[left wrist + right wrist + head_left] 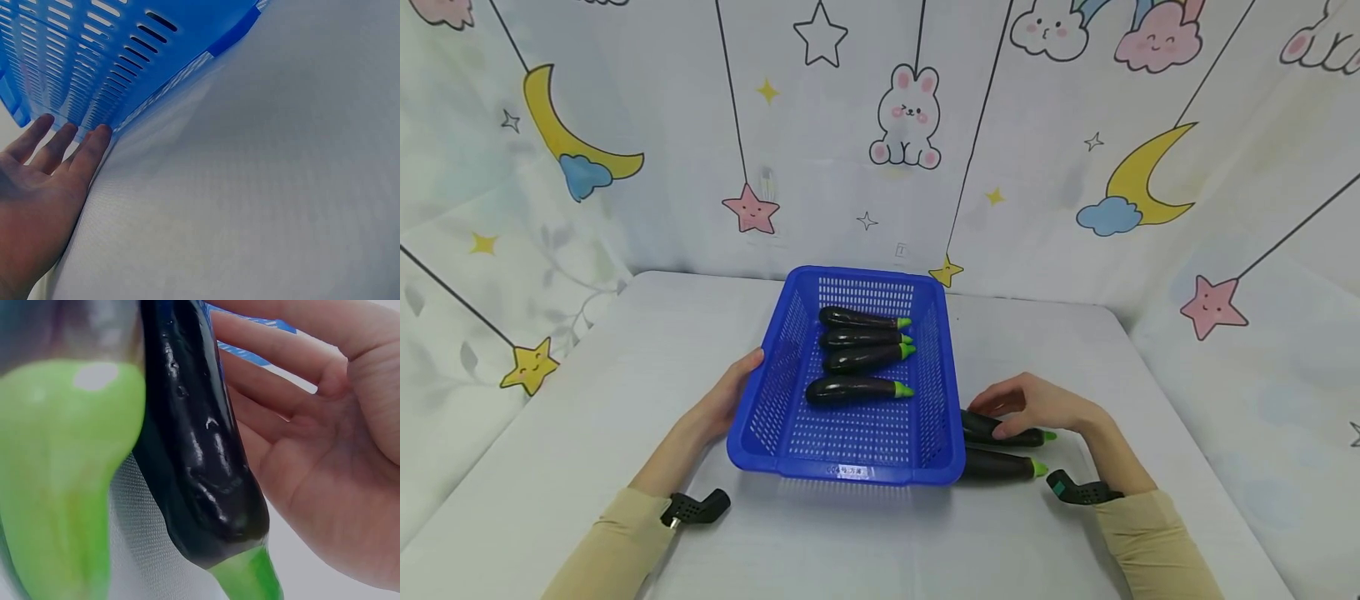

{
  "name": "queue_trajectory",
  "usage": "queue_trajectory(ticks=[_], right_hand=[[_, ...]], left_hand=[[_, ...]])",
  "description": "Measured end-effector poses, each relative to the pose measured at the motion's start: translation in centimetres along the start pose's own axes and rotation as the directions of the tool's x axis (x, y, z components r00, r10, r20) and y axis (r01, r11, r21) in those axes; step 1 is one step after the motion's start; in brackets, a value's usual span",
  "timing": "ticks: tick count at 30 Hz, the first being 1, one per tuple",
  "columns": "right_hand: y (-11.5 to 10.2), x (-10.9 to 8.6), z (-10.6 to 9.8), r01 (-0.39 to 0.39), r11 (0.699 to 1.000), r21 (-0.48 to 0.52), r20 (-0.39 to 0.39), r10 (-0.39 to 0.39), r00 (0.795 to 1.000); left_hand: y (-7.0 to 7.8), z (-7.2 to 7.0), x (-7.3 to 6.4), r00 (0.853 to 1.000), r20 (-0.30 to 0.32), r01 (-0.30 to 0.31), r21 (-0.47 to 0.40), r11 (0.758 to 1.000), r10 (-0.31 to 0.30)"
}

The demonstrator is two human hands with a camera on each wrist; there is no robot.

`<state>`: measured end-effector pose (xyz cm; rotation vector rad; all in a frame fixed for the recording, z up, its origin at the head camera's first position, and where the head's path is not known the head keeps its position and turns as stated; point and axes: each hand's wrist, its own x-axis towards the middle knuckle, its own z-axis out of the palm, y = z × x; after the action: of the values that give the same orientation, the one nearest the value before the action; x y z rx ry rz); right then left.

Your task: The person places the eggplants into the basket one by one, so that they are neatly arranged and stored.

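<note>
Left hand (736, 392), fingers straight, touching blue perforated plastic basket (902, 475); right hand (1033, 407), right of basket, gripping glossy blackish green-stemmed eggplant (203, 450).

Beige sleeves (613, 546); black angled wrist devices (697, 507), right one green-marked.

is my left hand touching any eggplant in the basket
Apart: in the head view, your left hand is outside the blue basket, whose side wall stands between it and the eggplants.
</note>
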<state>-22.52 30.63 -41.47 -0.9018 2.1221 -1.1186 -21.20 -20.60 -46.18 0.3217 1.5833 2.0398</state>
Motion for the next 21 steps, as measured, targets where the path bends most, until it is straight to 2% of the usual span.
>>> queue_trajectory(ticks=[11,21], right_hand=[[0.21,0.16,0.25,-0.013,1.000,-0.006,0.022,0.013,1.000],[0.01,0.37,0.49,-0.031,0.999,-0.016,0.008,0.032,0.999]], left_hand=[[-0.09,-0.19,0.03,1.000,0.012,0.006,-0.005,1.000,-0.006],[-0.09,-0.24,0.03,1.000,0.016,0.011,-0.015,1.000,-0.011]])
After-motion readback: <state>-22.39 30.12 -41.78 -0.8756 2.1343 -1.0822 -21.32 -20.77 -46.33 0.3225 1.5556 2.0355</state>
